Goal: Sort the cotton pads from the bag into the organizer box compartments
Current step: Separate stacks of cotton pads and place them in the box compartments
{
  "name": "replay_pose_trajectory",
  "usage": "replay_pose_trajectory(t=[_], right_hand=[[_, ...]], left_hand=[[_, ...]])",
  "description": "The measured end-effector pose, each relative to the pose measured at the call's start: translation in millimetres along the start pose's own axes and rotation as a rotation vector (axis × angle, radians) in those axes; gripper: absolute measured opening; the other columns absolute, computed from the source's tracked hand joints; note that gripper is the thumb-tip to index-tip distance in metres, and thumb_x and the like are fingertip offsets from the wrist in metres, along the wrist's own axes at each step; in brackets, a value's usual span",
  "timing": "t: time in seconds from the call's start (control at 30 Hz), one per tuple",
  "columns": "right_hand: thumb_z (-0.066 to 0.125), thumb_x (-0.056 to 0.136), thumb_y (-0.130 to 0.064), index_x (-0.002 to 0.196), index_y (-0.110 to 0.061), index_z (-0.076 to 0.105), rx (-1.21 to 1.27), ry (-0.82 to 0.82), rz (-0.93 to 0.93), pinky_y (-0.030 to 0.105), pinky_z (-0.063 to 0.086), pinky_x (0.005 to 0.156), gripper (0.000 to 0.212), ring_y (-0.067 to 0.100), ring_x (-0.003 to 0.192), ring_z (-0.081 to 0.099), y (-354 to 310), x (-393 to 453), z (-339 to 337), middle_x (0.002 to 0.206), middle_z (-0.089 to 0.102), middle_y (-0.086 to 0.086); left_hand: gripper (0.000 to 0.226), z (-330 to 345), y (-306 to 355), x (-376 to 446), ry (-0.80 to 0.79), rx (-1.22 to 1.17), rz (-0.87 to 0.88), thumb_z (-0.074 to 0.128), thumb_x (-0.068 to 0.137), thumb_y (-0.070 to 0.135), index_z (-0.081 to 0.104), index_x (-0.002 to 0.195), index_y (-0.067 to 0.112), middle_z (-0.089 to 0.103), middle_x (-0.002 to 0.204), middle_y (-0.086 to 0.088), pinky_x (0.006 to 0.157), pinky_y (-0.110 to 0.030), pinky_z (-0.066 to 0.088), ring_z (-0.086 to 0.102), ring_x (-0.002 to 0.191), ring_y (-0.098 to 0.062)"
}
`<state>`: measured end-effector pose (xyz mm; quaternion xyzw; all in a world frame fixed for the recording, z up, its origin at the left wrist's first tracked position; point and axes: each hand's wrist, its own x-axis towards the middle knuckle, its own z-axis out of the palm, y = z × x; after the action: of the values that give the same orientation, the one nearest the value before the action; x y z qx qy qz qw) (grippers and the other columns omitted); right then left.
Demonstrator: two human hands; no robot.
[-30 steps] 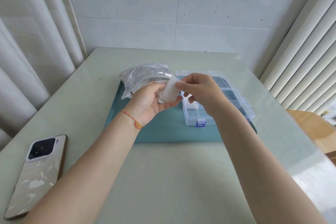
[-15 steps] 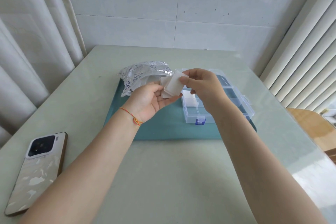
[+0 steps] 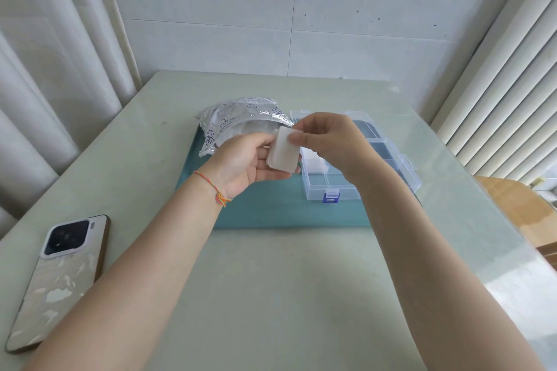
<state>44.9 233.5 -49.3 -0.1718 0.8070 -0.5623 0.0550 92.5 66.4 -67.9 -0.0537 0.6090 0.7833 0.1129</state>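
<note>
The left hand [image 3: 241, 164] cups a small stack of cotton pads [image 3: 281, 153] above the teal mat [image 3: 271, 214], and the right hand [image 3: 328, 141] pinches the top pad with thumb and fingers. The pads are thin, so two may lift together, or the stack may slide and fall beside the organizer box [image 3: 361, 187]. The right forearm covers several compartments; the inside of the bag [image 3: 238, 117] is hard to see.

Bag [image 3: 238, 122] left — box [image 3: 355, 166] right.
</note>
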Motion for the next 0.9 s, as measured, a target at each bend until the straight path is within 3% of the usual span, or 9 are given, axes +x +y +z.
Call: replay_pose_trajectory(t=[0.13,0.27,0.33,0.43,0.47,0.57,0.7,0.9], right_hand=[[0.075,0.085,-0.017,0.087,-0.014,0.071,-0.044,0.052,-0.020,0.014,0.044,0.063,0.005,0.009,0.070,0.057,3,2,4,0.085,0.069,0.005],[0.073,0.086,-0.019,0.094,-0.016,0.067,-0.182,0.113,-0.096,0.010,0.038,0.056,0.011,0.007,0.063,0.048,7,3,14,0.081,0.056,-0.002],[0.073,0.085,-0.021,0.101,-0.018,0.062,-0.236,0.109,-0.186,0.005,0.039,0.060,0.019,0.008,0.078,0.054,7,1,16,0.099,0.057,0.000],[0.080,0.079,-0.027,0.121,-0.022,0.053,-0.298,-0.071,-0.279,0.004,0.038,0.078,0.050,0.008,0.110,0.051,7,-3,15,0.123,0.052,-0.006],[0.083,0.075,-0.031,0.129,-0.024,0.049,-0.355,-0.138,-0.291,0.008,0.038,0.086,0.063,0.008,0.117,0.046,7,-4,14,0.129,0.049,-0.008],[0.084,0.068,-0.044,0.142,-0.029,0.039,-0.643,-0.186,-0.333,0.035,0.035,0.104,0.088,0.014,0.126,0.039,8,-6,20,0.137,0.043,-0.011],[0.081,0.071,-0.048,0.137,-0.028,0.045,-0.762,-0.147,-0.343,0.037,0.033,0.100,0.078,0.017,0.123,0.040,11,-5,22,0.130,0.048,-0.010],[0.077,0.070,-0.059,0.126,-0.025,0.053,-0.722,-0.087,-0.359,0.036,0.036,0.094,0.070,0.017,0.110,0.045,12,-4,23,0.115,0.053,-0.007]], left_hand=[[0.029,1,-1,-2,-0.064,-0.008,0.038,0.041,0.101,0.012,0.062,0.119,0.002,0.071,0.108,-0.024,0.079,-0.037,0.060,0.071,0.095,-0.037],[0.022,4,-7,0,-0.038,0.016,0.072,0.045,0.099,0.002,0.061,0.115,0.003,0.072,0.098,-0.019,0.074,-0.036,0.060,0.072,0.085,-0.034],[0.020,4,-7,0,-0.017,0.003,0.071,0.046,0.099,0.003,0.061,0.113,0.002,0.071,0.096,-0.020,0.073,-0.038,0.060,0.071,0.085,-0.037],[0.019,1,-4,0,0.032,-0.040,0.061,0.044,0.097,0.000,0.058,0.110,-0.001,0.068,0.095,-0.021,0.064,-0.037,0.061,0.072,0.081,-0.033],[0.023,1,-3,0,0.040,-0.061,0.055,0.045,0.096,0.000,0.056,0.116,-0.001,0.067,0.098,-0.021,0.060,-0.035,0.059,0.073,0.082,-0.029],[0.035,1,-2,0,0.022,-0.041,0.042,0.044,0.097,0.004,0.054,0.130,0.001,0.069,0.100,-0.015,0.054,-0.031,0.056,0.073,0.088,-0.024],[0.035,1,-3,-1,0.003,-0.034,0.043,0.044,0.097,0.004,0.056,0.129,0.001,0.068,0.099,-0.014,0.057,-0.032,0.057,0.072,0.091,-0.022],[0.031,1,-3,0,-0.058,-0.077,0.017,0.045,0.096,0.005,0.060,0.123,0.008,0.068,0.099,-0.011,0.061,-0.030,0.057,0.072,0.094,-0.023]])
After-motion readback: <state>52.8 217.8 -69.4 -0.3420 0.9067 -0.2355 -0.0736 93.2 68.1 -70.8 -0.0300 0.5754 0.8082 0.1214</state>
